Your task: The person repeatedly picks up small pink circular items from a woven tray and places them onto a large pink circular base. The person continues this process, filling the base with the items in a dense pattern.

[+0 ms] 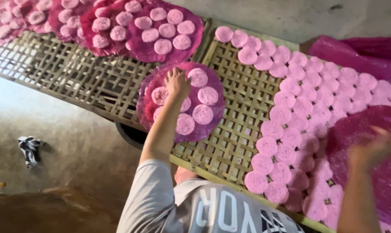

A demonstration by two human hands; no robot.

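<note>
The right hand (374, 146) is smeared by motion, so I cannot tell whether its fingers are spread or curled; it lies over a large magenta round tray (376, 129) that runs out of the picture past the hand at the right edge, and whether it grips or only touches that tray cannot be made out. The forearm below it is cut off by the bottom edge. The left hand (177, 82) is clearer: the arm stretches away from the body, and the hand rests palm down, fingers loosely spread, on a second round magenta tray (212, 125) loaded with pale pink discs (203, 114). The hand and wrist cover part of that tray and some of its discs, so the discs cannot be fully counted. It pinches nothing that shows

Both trays lie on a woven bamboo rack (243, 99) serving as the table. Between the two hands, rows of loose pink discs (290, 116) lie overlapping straight on the lattice. Beyond the left hand, further loaded trays (161, 30) overlap in a line and are cut off by the top edge. Beyond the right hand sits a magenta bundle (355, 54), hard to identify. Well off to the left hand's outer side, a crumpled cloth (29, 149) lies on the floor
</note>
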